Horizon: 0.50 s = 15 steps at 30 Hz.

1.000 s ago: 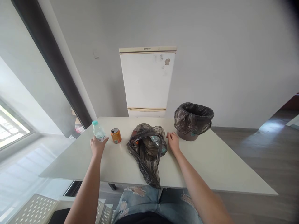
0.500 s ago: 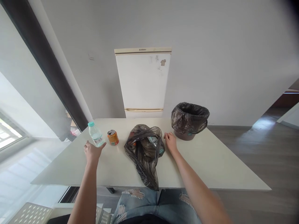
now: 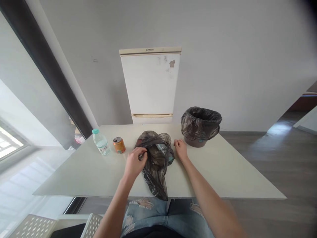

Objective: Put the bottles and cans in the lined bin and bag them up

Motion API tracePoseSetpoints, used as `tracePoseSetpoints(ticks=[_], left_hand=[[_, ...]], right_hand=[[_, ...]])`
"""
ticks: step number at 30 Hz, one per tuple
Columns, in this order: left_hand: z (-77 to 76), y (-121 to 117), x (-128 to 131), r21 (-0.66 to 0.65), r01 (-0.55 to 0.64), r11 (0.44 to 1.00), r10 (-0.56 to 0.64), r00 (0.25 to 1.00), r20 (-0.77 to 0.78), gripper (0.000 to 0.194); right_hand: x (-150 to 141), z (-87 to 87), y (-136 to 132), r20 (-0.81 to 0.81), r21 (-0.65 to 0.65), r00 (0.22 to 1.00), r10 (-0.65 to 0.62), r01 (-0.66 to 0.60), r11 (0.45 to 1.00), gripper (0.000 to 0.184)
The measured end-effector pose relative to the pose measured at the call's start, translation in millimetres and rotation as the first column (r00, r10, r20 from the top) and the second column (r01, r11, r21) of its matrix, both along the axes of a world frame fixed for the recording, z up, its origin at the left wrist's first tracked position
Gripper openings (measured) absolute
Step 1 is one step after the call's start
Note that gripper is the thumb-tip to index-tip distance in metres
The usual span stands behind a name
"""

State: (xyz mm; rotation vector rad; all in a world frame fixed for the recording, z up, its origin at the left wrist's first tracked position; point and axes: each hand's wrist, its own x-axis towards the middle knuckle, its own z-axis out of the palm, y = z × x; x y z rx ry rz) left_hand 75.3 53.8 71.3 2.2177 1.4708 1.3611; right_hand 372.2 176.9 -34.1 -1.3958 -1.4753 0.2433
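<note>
A dark, see-through plastic bag (image 3: pixel 158 180) lies on the table with its mouth spread. Inside it a clear plastic bottle (image 3: pixel 162 148) shows in part. My left hand (image 3: pixel 135 162) is at the bag's left rim, thumb and forefinger pinched on the thin plastic. Between the bag and the bin my right hand (image 3: pixel 181 150) rests on the tabletop, fingers curled with nothing in them. To the left stand an orange drink can (image 3: pixel 119 145) and an upright clear bottle (image 3: pixel 101 144) with a mint-green cap, both apart from my hands.
A brown bin (image 3: pixel 195 142) lined with a black bag stands at the table's back right. The white table (image 3: pixel 237 180) has its front edge near my legs. Behind it is a white fridge (image 3: pixel 151 82) against the grey wall. A perforated white chair (image 3: pixel 32 228) is at lower left.
My left hand has left the mint-capped bottle, which stays standing, and moved right to the bag's left rim, where it now pinches the plastic. My right hand has stayed in place.
</note>
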Motion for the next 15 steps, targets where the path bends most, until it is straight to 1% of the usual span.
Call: tracePoseSetpoints(ticks=[1, 2, 4, 6, 8, 11, 13, 15], left_hand=[[-9.2, 1, 8, -0.045, 0.024, 0.999, -0.024, 1.000, -0.006, 0.018], [-18.3, 2, 14, -0.066, 0.018, 0.998, -0.020, 1.000, -0.023, 0.020], [-33.9, 6, 21, -0.038, -0.067, 0.997, 0.064, 0.995, -0.078, 0.026], [-44.3, 10, 20, 0.032, -0.182, 0.983, 0.185, 0.975, -0.125, 0.031], [-49.6, 15, 14, 0.087, -0.269, 0.959, 0.280, 0.949, -0.144, 0.036], [-51.6, 23, 4, 0.105, -0.350, 0.931, 0.364, 0.914, -0.180, 0.044], [-51.4, 28, -1, 0.070, -0.401, 0.913, 0.406, 0.884, -0.232, 0.047], [-51.0, 32, -3, -0.004, -0.456, 0.890, 0.433, 0.849, -0.303, 0.052]], right_hand=[[0, 0.2, 0, 0.002, -0.002, 1.000, 0.001, -0.001, 1.000, 0.054], [0, 0.5, -1, 0.004, -0.004, 1.000, 0.002, -0.002, 1.000, 0.055], [-1, 1.0, -1, 0.007, -0.007, 1.000, 0.006, -0.006, 1.000, 0.055], [-1, 1.2, -2, 0.008, -0.010, 1.000, 0.007, -0.007, 1.000, 0.054], [-1, 1.1, -2, 0.008, -0.014, 1.000, 0.006, -0.006, 1.000, 0.053], [-1, 0.9, 0, 0.006, -0.022, 1.000, 0.002, -0.002, 1.000, 0.052], [-1, 1.1, 0, 0.004, -0.029, 1.000, 0.000, 0.000, 1.000, 0.052], [-1, 1.5, 0, 0.003, -0.038, 1.000, 0.000, 0.000, 0.999, 0.052]])
